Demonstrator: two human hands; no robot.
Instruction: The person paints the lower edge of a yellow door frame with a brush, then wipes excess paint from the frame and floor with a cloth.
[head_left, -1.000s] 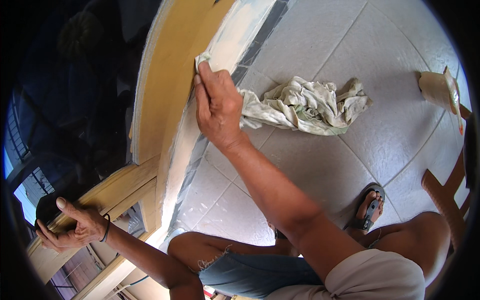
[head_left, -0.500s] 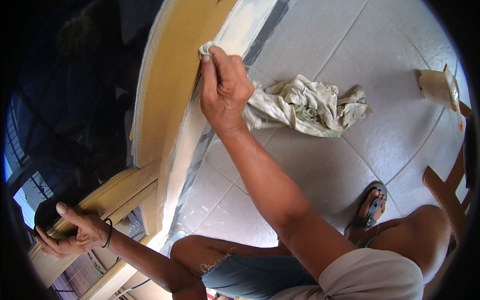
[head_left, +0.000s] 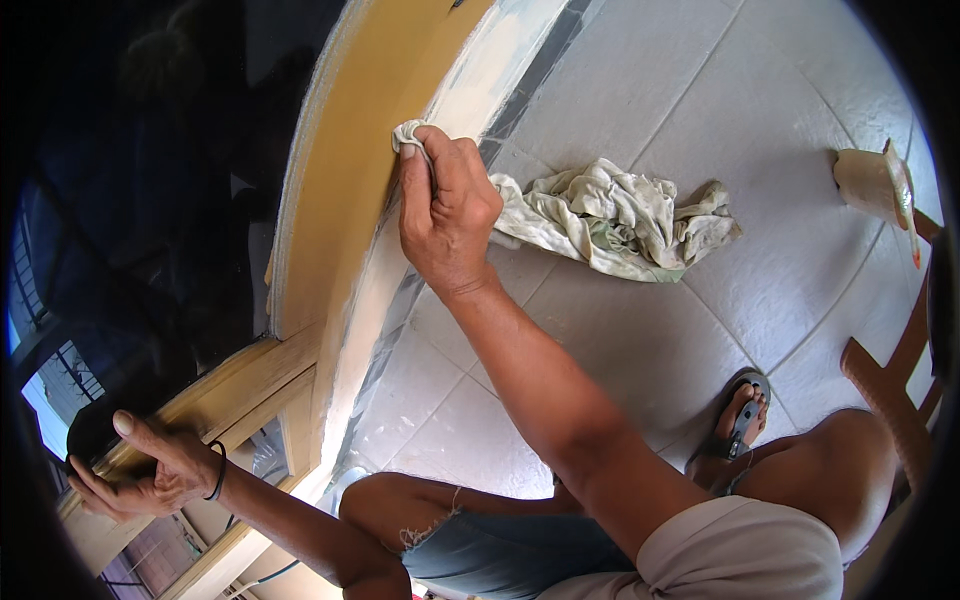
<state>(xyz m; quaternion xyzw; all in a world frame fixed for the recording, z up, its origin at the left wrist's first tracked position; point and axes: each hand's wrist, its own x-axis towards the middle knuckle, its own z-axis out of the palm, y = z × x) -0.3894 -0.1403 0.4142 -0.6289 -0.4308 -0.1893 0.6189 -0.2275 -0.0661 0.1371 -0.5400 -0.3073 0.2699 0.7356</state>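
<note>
Grey tiles [head_left: 640, 330], bordering a yellow wooden frame [head_left: 340, 200] and dark glass [head_left: 180, 230], meet a chair [head_left: 885, 400] cut off at right. The right hand [head_left: 450, 205] pinches pale cloth [head_left: 620, 220] at the frame, hiding where it joins the heap on the tiles. The left hand [head_left: 165, 475], thumb wide, is at the rail [head_left: 235, 380], fingertips shadowed.

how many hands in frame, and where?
2. Right hand pinches the pale cloth at the yellow panel; left hand is at the wooden frame, lower left. No sign of others hidden.
</note>
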